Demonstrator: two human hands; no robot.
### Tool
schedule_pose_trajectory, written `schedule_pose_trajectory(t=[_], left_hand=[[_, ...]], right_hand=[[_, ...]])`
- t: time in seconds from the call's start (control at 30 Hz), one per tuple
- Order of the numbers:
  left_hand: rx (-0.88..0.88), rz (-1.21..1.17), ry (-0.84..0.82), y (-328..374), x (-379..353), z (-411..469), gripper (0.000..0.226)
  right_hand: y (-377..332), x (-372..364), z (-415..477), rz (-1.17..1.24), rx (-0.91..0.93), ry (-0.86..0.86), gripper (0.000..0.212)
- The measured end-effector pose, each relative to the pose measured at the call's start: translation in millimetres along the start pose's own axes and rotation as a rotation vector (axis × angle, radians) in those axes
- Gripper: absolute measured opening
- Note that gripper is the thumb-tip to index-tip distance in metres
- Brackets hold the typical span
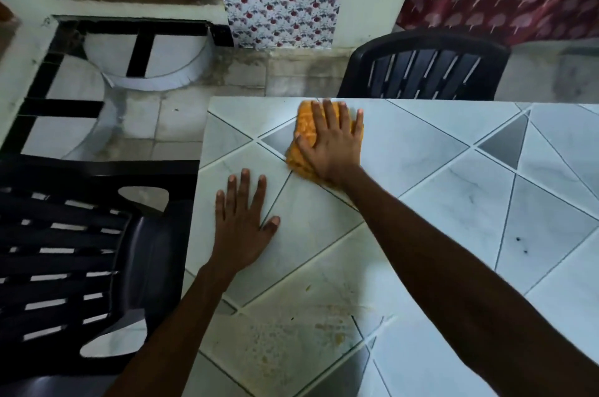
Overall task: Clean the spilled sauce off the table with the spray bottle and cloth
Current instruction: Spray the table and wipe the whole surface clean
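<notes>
An orange cloth [305,127] lies folded near the far edge of the tiled table [453,202]. My right hand [334,143] presses flat on it with straight, spread fingers. My left hand [243,228] rests flat on the bare tabletop near the left edge, fingers spread, holding nothing. A smeared yellowish sauce stain [311,328] with small orange flecks sits close to me, between my two forearms. No spray bottle is in view.
A black plastic chair [81,250] stands against the table's left side. Another black chair [428,69] stands behind the far edge. Small dark specks [520,244] mark the table at right. Beyond are tiled floor, a floral wall panel and a red curtain.
</notes>
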State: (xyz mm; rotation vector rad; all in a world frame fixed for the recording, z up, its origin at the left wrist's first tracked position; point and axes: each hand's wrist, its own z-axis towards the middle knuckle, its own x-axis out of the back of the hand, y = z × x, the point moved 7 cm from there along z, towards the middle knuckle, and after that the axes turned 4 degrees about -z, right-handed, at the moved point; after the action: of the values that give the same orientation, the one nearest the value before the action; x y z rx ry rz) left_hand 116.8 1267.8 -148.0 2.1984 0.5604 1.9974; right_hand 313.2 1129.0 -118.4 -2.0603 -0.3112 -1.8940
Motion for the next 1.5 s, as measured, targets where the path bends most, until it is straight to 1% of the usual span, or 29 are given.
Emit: schedule_pose_trajectory(t=[0.1,0.17,0.23,0.3,0.43,0.53,0.6,0.63,0.7,0.77,0.83,0.87,0.93,1.0,1.07,1.17,1.23,1.3,1.4,1.5], left_hand=[[0.009,0.006,-0.002,0.3,0.6,-0.4,0.083],[0.022,0.018,0.002,2.2,0.7,-1.7,0.083],[0.036,0.028,0.004,3.1,1.3,-2.2,0.083],[0.043,0.033,-0.001,2.2,1.7,-1.5,0.084],[0.045,0.028,-0.038,2.2,1.2,-2.1,0.085],[0.050,0.026,-0.050,3.4,2.6,-1.3,0.086],[0.048,0.024,-0.056,4.4,2.3,-1.7,0.086],[0.043,0.030,-0.053,4.9,1.7,-0.7,0.086],[0.045,0.048,-0.027,4.3,2.3,-0.1,0.085],[0.038,0.059,-0.006,4.8,2.4,-0.5,0.084],[0.030,0.071,0.001,4.1,1.9,-0.6,0.085],[0.026,0.074,-0.004,3.1,1.8,0.0,0.085],[0.028,0.068,-0.023,0.9,1.7,0.2,0.087],[0.031,0.055,-0.050,1.1,0.4,1.1,0.088],[0.031,0.044,-0.049,3.8,2.0,-0.5,0.086],[0.053,0.058,-0.028,11.7,7.2,-7.0,0.080],[0.045,0.107,0.014,24.4,8.9,-12.8,0.075],[0.056,0.111,0.026,35.2,5.8,-16.2,0.072],[0.122,0.024,-0.001,39.1,-1.5,-15.3,0.073],[0.119,0.000,-0.006,37.3,-2.0,-14.9,0.074]], right_hand=[[40.0,3.8,14.0,0.000,-0.099,-0.016,0.080],[65.7,3.8,-6.7,0.027,-0.164,0.022,0.080],[73.7,0.8,-43.7,0.039,-0.190,0.046,0.079],[63.7,-5.1,-90.1,0.018,-0.152,0.054,0.078],[40.0,-14.9,-200.6,0.021,-0.018,0.037,0.080],[40.9,-17.5,-241.4,0.035,0.073,0.010,0.081],[47.3,-14.7,-227.8,0.005,0.102,-0.002,0.080],[52.3,-13.5,-210.5,-0.010,0.065,-0.004,0.079],[60.9,-9.9,-159.0,-0.020,-0.091,0.018,0.078],[58.8,-5.4,-106.3,0.027,-0.231,0.022,0.080],[38.6,-2.9,-75.2,0.048,-0.268,0.017,0.083],[25.8,-2.4,-72.1,0.053,-0.247,0.024,0.084],[2.1,-3.4,-93.0,0.052,-0.110,0.023,0.084],[-5.7,-10.8,-140.2,0.077,0.043,0.011,0.083],[5.2,-17.4,-191.9,0.106,0.083,-0.009,0.083],[44.4,-24.8,-261.2,0.105,-0.007,-0.037,0.083],[82.8,-21.1,-298.2,0.098,-0.128,-0.020,0.083],[117.8,-13.7,-317.0,0.102,-0.264,-0.019,0.082],[148.6,-5.9,-300.5,0.075,-0.404,-0.008,0.081],[144.6,-8.3,-244.1,0.078,-0.469,-0.018,0.084]])
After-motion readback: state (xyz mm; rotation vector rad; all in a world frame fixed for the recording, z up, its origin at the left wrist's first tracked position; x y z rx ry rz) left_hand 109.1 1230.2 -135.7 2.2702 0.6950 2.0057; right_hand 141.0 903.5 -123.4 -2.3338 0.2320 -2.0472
